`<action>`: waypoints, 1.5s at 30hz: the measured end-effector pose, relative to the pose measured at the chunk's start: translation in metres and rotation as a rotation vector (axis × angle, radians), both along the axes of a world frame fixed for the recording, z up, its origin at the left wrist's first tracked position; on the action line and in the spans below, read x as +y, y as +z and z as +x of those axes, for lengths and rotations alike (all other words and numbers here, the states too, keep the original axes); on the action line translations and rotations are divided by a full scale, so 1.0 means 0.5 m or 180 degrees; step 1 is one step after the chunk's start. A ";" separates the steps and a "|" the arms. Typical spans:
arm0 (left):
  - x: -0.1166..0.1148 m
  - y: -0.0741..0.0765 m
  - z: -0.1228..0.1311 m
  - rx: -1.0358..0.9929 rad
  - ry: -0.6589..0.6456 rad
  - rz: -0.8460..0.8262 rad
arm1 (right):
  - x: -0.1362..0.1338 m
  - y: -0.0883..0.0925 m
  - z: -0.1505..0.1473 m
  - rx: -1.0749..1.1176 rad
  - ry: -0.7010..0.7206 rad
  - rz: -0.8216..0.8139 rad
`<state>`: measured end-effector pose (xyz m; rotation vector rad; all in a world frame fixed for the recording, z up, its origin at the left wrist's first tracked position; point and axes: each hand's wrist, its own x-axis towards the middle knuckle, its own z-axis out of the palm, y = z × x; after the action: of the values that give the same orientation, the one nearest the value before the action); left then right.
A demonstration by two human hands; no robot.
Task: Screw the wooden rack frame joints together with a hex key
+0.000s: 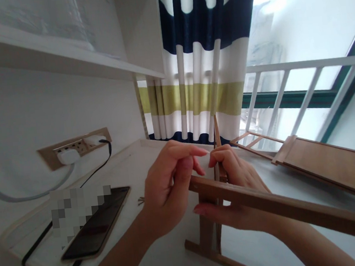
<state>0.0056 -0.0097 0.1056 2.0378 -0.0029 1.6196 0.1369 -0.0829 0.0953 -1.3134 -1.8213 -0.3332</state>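
Note:
A brown wooden frame (pixel 285 206) stands tilted in front of me, its long bar running to the lower right. My right hand (pixel 241 177) is wrapped around the frame near its upright, the thumb below the long bar. At the near end of that bar is my left hand (pixel 171 183), fingers curled with the thumb pressed in; whatever they may pinch is hidden. Beside the left wrist, a few small screw-like pieces (pixel 141 201) lie on the white desk (pixel 132 158).
A phone (pixel 98 224) lies on the desk at left, near a black cable (pixel 38 246). Plugs (pixel 68 156) sit in a wall socket. A wooden panel piece (pixel 331 164) rests at right, by a white railing (pixel 281 98). A striped curtain (pixel 202 68) hangs behind, and a shelf (pixel 63 52) juts overhead.

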 end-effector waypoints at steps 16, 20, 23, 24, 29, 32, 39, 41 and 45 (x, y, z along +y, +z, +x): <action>-0.010 -0.029 0.045 -0.0734 -0.0434 -0.0706 | -0.020 0.027 0.037 -0.0169 0.0957 -0.0851; -0.015 -0.032 0.050 -0.0922 -0.0518 -0.0764 | -0.015 0.036 0.035 -0.0244 0.1165 -0.0949; -0.020 -0.033 0.055 -0.1075 -0.0473 -0.0854 | -0.009 0.034 0.036 -0.0292 0.1309 -0.0951; -0.022 -0.034 0.057 -0.1140 -0.0437 -0.0879 | -0.006 0.032 0.037 -0.0278 0.1332 -0.0939; -0.031 -0.031 0.064 -0.1379 -0.0354 -0.0967 | 0.014 0.018 0.045 -0.0122 0.1251 -0.0800; -0.033 -0.030 0.067 -0.1463 -0.0418 -0.0977 | 0.028 0.010 0.046 -0.0064 0.1182 -0.0543; -0.033 -0.038 0.069 -0.1483 0.0018 -0.0784 | 0.049 0.002 0.027 -0.0130 0.1091 -0.0228; -0.035 -0.038 0.067 -0.1433 0.0116 -0.0742 | 0.051 0.001 0.022 -0.0164 0.1112 -0.0203; -0.036 -0.038 0.064 -0.1231 0.0181 -0.0729 | 0.052 -0.005 0.017 -0.0210 0.1009 0.0058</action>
<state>0.0374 -0.0274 0.0869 1.5454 0.0979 1.9289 0.1452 -0.0568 0.0927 -0.9898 -2.0398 -0.2220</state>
